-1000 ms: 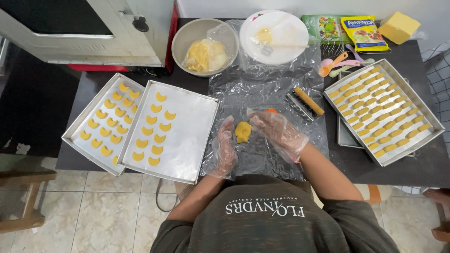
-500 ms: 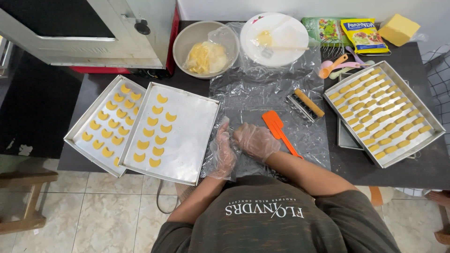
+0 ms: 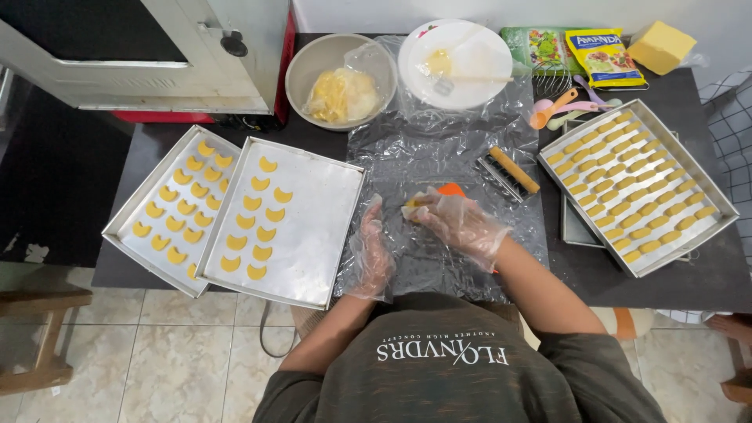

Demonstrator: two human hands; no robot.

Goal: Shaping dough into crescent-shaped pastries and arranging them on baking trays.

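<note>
We see our right hand (image 3: 462, 223), in a loose clear plastic glove, with its fingers pinched around a small lump of yellow dough (image 3: 415, 206) at the middle of the clear plastic sheet (image 3: 439, 133) spread over the dark counter (image 3: 697, 282). An orange scraper (image 3: 452, 189) lies on the sheet just behind the hand, mostly hidden by it. Our left hand (image 3: 370, 251), gloved the same way, rests flat on the sheet's near left edge, fingers slack and holding nothing, just beside the dough.

To the left, touching the sheet, lies a metal baking tray (image 3: 321, 235) with crescent-shaped dough pieces (image 3: 262, 207) filling only its left part; a second tray (image 3: 129, 219) beside it, partly tucked under the first, holds more crescents. To the right, a third tray (image 3: 705, 235) is packed with rows of small oblong pieces and sits on another tray.

Behind the hand, a wooden-handled tool (image 3: 513, 168) lies on the sheet. Farther back stand a bowl (image 3: 305, 70) with bagged yellow dough and a white plate (image 3: 489, 78) (a brush lies across it), with coloured spoons (image 3: 560, 110), two packets and a yellow block at the far right. A white oven (image 3: 157, 55) fills the far left corner.
</note>
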